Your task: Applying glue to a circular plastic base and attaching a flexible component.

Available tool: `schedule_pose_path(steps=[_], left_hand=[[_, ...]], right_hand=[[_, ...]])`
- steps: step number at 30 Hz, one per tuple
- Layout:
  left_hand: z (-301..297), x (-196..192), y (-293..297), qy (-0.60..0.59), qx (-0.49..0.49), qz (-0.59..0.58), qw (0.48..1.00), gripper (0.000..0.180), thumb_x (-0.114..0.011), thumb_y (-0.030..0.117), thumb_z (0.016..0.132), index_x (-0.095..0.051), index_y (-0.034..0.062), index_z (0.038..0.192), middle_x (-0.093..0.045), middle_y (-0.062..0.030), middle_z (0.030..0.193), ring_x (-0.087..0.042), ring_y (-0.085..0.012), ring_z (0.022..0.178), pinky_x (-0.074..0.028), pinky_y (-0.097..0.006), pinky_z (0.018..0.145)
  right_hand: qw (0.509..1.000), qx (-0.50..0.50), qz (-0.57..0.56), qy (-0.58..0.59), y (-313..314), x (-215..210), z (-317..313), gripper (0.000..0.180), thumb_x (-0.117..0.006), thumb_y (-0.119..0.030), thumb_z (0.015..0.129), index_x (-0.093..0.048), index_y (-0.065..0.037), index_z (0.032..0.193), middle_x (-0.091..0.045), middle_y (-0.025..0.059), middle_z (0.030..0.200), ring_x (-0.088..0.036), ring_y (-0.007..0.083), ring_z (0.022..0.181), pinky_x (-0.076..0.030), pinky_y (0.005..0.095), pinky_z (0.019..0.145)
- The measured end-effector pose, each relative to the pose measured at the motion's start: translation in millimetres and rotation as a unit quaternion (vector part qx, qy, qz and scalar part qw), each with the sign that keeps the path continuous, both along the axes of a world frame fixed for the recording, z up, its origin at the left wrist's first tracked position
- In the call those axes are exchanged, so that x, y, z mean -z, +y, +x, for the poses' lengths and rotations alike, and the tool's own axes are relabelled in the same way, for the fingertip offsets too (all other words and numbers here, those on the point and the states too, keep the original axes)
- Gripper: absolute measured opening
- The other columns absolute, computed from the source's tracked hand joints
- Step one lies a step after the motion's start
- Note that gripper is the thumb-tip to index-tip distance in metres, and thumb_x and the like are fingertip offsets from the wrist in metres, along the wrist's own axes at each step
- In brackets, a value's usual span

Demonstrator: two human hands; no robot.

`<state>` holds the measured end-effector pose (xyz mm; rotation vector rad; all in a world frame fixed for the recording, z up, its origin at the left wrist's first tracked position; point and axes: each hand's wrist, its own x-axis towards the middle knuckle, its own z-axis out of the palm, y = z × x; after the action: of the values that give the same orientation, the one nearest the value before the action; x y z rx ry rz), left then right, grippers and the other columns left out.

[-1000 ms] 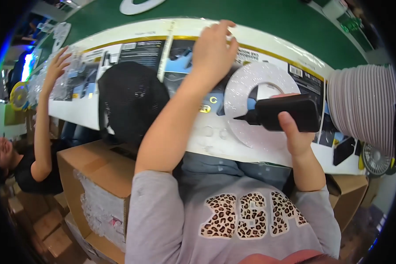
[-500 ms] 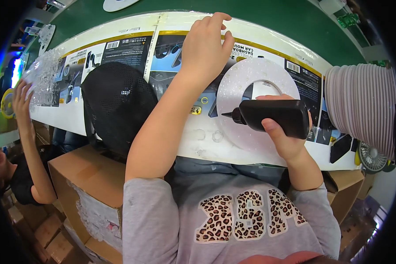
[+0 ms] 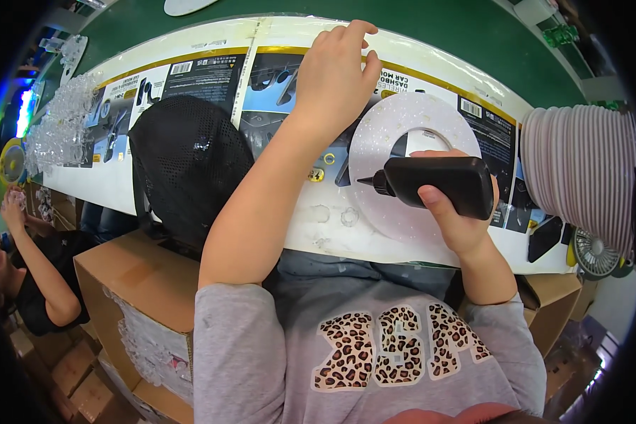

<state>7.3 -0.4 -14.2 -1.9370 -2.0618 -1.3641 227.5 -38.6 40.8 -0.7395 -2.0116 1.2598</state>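
My right hand point(image 3: 461, 225) grips a black squeeze bottle point(image 3: 442, 185) lying on its side in the air, its pointed nozzle toward the left. Beneath the bottle a flat white ring point(image 3: 381, 124) with a speckled surface lies on the table. My left hand point(image 3: 336, 76) is stretched past the ring's far left side, above printed packaging sheets point(image 3: 268, 128). Its thumb and forefinger stand apart, and nothing shows between them; the other fingers are partly hidden. Small clear round pieces point(image 3: 349, 217) lie to the left of the ring.
A stack of white discs point(image 3: 579, 169) stands at the right, by a phone point(image 3: 545, 239) and a small fan point(image 3: 596, 251). Left of my arm sits a black mesh cap-like thing point(image 3: 187, 166). Clear plastic pieces point(image 3: 63, 131), a cardboard box point(image 3: 145, 272) and a co-worker point(image 3: 49, 275) are further left.
My hands, the bottle and the ring have hardly moved. The co-worker's raised hand has come down from the clear pieces on the table, and both their hands now meet lower down.
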Motion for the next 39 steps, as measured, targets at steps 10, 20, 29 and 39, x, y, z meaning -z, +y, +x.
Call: schedule_pose_path(steps=[10,20,29,39], left_hand=[[0,-1,2,0.002,-0.002,-0.002,1.000,0.027,-0.062,0.011,0.085,-0.059,0.0055,0.112,-0.067,-0.0124,0.093,-0.062,-0.0286,0.092,-0.051,-0.040,0.083],[0,-7,0,-0.013,0.001,-0.014,1.000,0.026,-0.061,0.010,0.086,-0.059,0.0047,0.111,-0.067,-0.0125,0.093,-0.062,-0.0293,0.092,-0.050,-0.040,0.083],[-3,-9,-1,-0.020,-0.005,-0.012,1.000,0.025,-0.061,0.010,0.086,-0.059,0.0050,0.110,-0.066,-0.0112,0.093,-0.061,-0.0287,0.091,-0.050,-0.039,0.081],[-5,-5,1,-0.013,-0.005,0.000,1.000,0.025,-0.062,0.009,0.086,-0.059,0.0046,0.110,-0.066,-0.0109,0.092,-0.062,-0.0289,0.090,-0.050,-0.040,0.080]], right_hand=[[1.000,0.009,0.008,0.015,5,5,-2,0.032,-0.082,-0.006,0.075,-0.070,0.002,0.104,-0.073,0.0101,0.094,-0.068,0.0157,0.083,-0.053,0.0264,0.077],[0.998,0.022,-0.050,0.013,3,1,1,0.036,-0.075,-0.019,0.083,-0.067,0.005,0.108,-0.071,0.0136,0.098,-0.068,0.0188,0.087,-0.054,0.0303,0.081],[0.996,0.007,-0.083,0.025,3,-4,13,0.029,-0.071,-0.011,0.084,-0.065,0.005,0.107,-0.072,0.0151,0.097,-0.069,0.0194,0.087,-0.055,0.0317,0.081],[0.995,0.018,-0.086,0.046,-3,-1,1,0.017,-0.080,-0.007,0.078,-0.069,0.001,0.089,-0.070,0.0069,0.078,-0.065,0.0108,0.069,-0.051,0.0240,0.064]])
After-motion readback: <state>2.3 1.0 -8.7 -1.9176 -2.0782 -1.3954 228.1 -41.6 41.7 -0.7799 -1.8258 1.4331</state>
